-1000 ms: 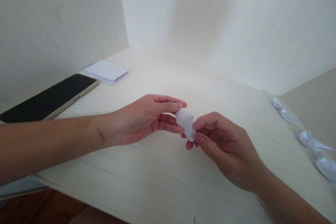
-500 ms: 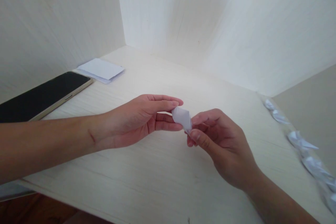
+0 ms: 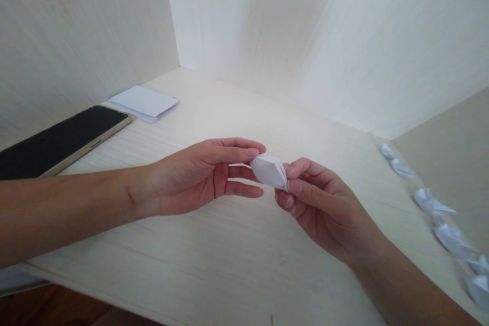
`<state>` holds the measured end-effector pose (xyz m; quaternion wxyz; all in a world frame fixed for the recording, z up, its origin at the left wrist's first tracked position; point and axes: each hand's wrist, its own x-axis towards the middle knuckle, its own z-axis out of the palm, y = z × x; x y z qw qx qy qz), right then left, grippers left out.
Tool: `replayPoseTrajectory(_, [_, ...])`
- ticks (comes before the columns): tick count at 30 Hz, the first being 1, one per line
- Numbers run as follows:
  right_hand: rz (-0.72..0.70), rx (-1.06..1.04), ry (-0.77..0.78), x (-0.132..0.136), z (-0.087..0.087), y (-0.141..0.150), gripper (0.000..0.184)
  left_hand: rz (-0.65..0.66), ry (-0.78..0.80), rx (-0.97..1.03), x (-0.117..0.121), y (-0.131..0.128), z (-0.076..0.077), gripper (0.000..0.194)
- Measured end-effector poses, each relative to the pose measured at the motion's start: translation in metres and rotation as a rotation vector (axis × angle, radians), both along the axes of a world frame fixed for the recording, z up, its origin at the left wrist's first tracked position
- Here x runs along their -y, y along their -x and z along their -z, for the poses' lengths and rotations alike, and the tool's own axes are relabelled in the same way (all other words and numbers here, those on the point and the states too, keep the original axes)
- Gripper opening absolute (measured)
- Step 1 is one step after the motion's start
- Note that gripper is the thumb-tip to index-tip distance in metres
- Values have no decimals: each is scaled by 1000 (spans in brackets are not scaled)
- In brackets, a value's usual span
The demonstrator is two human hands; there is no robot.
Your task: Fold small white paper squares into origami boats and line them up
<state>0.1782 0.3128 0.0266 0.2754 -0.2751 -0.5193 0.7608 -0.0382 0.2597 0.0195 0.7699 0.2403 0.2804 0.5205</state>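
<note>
Folded white paper held between two hands above a pale bench

Bench (image 3: 214, 254) whitish, with faint streaks of grain. Pale upright panels stand at left (image 3: 84, 20) and back (image 3: 305, 35), meeting in a corner; a soft shadow lies on the back one. A greyer surface (image 3: 446, 147) shows at far right. Below the bench's near edge, lower left, a dark reddish-brown area.

The folded paper (image 3: 267, 170) is off the bench, near mid-view. Right hand (image 3: 328, 209): grip closed on its right end, thumb against index finger. Left hand (image 3: 198, 175): thumb and index finger pinch the upper left end, lower fingers spread apart.

Phone (image 3: 64, 140) lies at left, dark screen up; frame cuts off one end, left forearm covers part. Just beyond it, flat white sheets (image 3: 143, 103); count unclear. Along the right edge, a row of white paper pieces (image 3: 446, 234), blurred, shapes hard to read. The folded paper's underside is hidden.
</note>
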Motion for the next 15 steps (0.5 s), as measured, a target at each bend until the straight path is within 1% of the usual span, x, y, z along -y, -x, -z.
replayPoseTrajectory(3, [-21,-9,16,-6,0,-4,20,2,8,19,0,0,-1,13])
replayPoseTrajectory(7, [-54,-58,22,-10,3,-8,22,0,20,34,0,0,-2,19])
replayPoseTrajectory(12, [-4,-89,2,-6,5,-5,17,16,15,69,0,0,0,17])
replayPoseTrajectory(15, [33,-86,-8,-4,4,-2,18,13,26,68,1,0,0,18])
